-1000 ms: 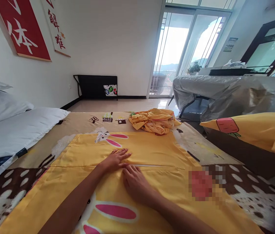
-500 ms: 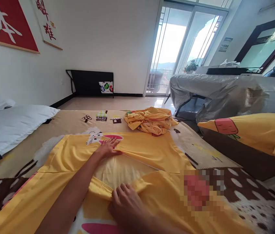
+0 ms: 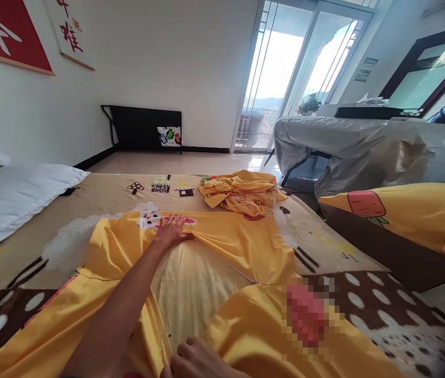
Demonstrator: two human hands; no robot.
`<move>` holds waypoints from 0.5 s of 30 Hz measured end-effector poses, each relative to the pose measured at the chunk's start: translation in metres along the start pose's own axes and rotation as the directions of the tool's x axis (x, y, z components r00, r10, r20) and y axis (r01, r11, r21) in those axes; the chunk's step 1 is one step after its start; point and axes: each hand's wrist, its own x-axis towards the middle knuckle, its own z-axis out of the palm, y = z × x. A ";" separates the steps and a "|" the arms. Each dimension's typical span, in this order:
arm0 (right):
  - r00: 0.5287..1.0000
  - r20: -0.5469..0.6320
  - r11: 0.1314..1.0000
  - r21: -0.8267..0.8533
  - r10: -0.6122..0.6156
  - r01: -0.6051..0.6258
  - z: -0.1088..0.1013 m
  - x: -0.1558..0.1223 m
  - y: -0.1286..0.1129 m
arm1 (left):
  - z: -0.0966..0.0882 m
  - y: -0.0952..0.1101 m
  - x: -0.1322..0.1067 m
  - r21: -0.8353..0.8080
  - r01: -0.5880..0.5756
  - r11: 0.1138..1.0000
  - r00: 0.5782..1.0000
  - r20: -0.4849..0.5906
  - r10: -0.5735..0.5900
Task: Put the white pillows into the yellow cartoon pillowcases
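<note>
A yellow duvet cover (image 3: 254,252) with a printed white rabbit lies spread on the bed, its long opening pulled apart and showing the paler inside. My left hand (image 3: 172,231) rests on the far edge of that opening, fingers stretched out over the rabbit print, thumb along the edge. Close to me, at the bottom of the view, my right hand (image 3: 196,361) is closed on the near edge of the opening. Part of the right hand is cut off by the frame. Folds run through the cloth between the hands.
A crumpled yellow cloth (image 3: 241,191) lies at the bed's far side. White pillows (image 3: 21,197) are at left, and a yellow pillow with a carrot print (image 3: 407,210) at right. Beneath everything is a patterned blanket (image 3: 107,189). A plastic-covered table (image 3: 336,136) stands beyond.
My right hand has pulled the near edge of the duvet cover toward me, down the view, and the opening is wider. My left hand stays on the far edge.
</note>
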 end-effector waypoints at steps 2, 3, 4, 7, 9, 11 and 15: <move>0.999 0.014 0.999 0.026 -0.032 0.032 -0.002 -0.001 0.001 | -0.002 0.003 -0.002 0.001 0.023 1.000 1.000 0.012 -0.023; 0.999 0.005 0.998 0.035 -0.052 0.052 -0.006 -0.001 0.004 | -0.004 0.003 -0.003 0.000 0.024 1.000 0.999 0.027 -0.024; 0.998 -0.018 0.997 0.035 -0.063 0.064 -0.012 -0.001 0.006 | -0.006 0.001 -0.003 -0.004 0.015 1.000 0.999 0.047 -0.015; 0.985 -0.174 1.000 -0.012 0.014 -0.016 -0.042 0.002 0.017 | -0.018 -0.021 -0.008 -0.020 -0.024 1.000 0.995 0.096 0.025; 0.954 -0.266 0.990 0.001 0.139 -0.143 -0.066 0.002 0.023 | -0.033 -0.050 -0.016 -0.012 0.011 1.000 0.998 0.066 -0.010; 0.931 -0.282 0.972 0.072 0.233 -0.222 -0.086 0.000 0.027 | -0.052 -0.089 -0.036 0.020 0.129 0.991 0.991 -0.029 -0.128; 0.928 -0.218 0.948 0.170 0.302 -0.268 -0.102 -0.004 0.031 | -0.093 -0.175 -0.123 0.063 0.442 0.895 0.865 -0.293 -0.407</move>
